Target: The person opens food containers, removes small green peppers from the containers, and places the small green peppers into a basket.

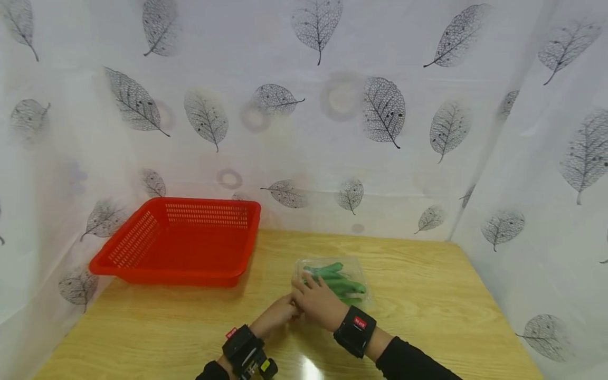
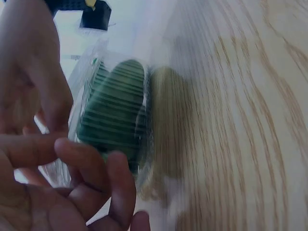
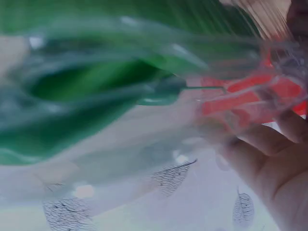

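Note:
A clear plastic box (image 1: 359,266) holding several long green peppers (image 1: 343,285) sits on the table in front of me. My right hand (image 1: 319,302) reaches over its left end, fingers spread across the rim. In the right wrist view these fingers (image 3: 260,149) grip the edge of the clear plastic. My left hand (image 1: 277,315) meets the right at the box's near left corner. Its curled fingers (image 2: 120,185) pinch at the box edge in the left wrist view. The left fingertips are mostly hidden behind the right hand in the head view.
A red plastic basket (image 1: 176,279) with slotted sides stands at the back left of the wooden table (image 1: 427,311). White sheeting (image 1: 285,158) printed with grey leaves hangs behind the table and along both sides.

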Available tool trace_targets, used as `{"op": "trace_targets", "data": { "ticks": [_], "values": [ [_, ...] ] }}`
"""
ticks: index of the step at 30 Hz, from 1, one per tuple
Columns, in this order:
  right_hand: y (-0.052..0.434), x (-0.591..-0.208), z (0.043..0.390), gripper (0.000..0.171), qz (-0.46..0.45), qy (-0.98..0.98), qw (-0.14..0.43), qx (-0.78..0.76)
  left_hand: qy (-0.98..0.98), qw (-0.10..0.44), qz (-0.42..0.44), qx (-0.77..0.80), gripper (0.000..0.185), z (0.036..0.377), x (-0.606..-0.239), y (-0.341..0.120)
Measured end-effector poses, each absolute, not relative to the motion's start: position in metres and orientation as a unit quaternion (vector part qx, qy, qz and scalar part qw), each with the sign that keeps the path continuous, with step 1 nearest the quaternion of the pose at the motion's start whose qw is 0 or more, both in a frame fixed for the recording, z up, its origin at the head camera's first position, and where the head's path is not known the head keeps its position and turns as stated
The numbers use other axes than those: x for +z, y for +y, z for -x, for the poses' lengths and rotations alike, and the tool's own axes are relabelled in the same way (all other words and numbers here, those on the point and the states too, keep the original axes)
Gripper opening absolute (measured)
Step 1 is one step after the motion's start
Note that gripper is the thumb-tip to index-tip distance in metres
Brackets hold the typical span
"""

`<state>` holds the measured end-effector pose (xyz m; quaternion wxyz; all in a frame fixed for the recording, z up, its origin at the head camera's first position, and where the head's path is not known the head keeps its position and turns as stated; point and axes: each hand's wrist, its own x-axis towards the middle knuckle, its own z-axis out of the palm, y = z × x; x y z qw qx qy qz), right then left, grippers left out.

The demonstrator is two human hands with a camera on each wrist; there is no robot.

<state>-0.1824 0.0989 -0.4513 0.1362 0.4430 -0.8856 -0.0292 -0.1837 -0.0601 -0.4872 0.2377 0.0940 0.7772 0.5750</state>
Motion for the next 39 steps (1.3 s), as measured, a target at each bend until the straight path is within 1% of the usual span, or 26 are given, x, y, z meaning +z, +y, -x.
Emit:
{"op": "trace_targets", "data": {
  "ticks": [4, 6, 11, 15, 19, 25, 28, 32, 35, 39],
  "values": [
    [0.102, -0.452, 0.183, 0.046, -0.437, -0.891, 0.121, -0.037, 0.788, 0.246, -0.114, 0.553, 0.031, 0.185, -0.488, -0.066],
    [0.103, -0.453, 0.183, 0.045, -0.43, -0.895, 0.116, -0.035, 0.791, 0.246, -0.127, 0.545, 0.033, 0.184, -0.488, -0.067],
    [0.105, -0.455, 0.182, 0.034, -0.425, -0.897, 0.121, -0.016, 0.797, 0.235, -0.135, 0.54, 0.024, 0.182, -0.485, -0.069],
    [0.106, -0.458, 0.181, 0.027, -0.42, -0.9, 0.113, -0.002, 0.797, 0.228, -0.134, 0.543, 0.016, 0.182, -0.485, -0.069],
    [0.108, -0.462, 0.18, 0.026, -0.418, -0.901, 0.113, 0.015, 0.784, 0.226, -0.139, 0.561, 0.014, 0.184, -0.488, -0.066],
    [0.112, -0.465, 0.183, 0.03, -0.428, -0.895, 0.125, 0.025, 0.787, 0.218, -0.124, 0.563, 0.019, 0.184, -0.487, -0.061],
    [0.113, -0.463, 0.184, 0.038, -0.443, -0.887, 0.133, 0.016, 0.79, 0.214, -0.11, 0.563, 0.02, 0.183, -0.484, -0.059],
    [0.113, -0.459, 0.185, 0.049, -0.465, -0.875, 0.135, -0.022, 0.792, 0.21, -0.096, 0.565, 0.028, 0.182, -0.481, -0.058],
    [0.113, -0.456, 0.187, 0.05, -0.474, -0.869, 0.134, -0.045, 0.787, 0.219, -0.097, 0.569, 0.031, 0.181, -0.481, -0.056],
    [0.113, -0.452, 0.189, 0.045, -0.484, -0.864, 0.132, -0.047, 0.781, 0.235, -0.098, 0.57, 0.031, 0.181, -0.481, -0.056]
  ]
}}
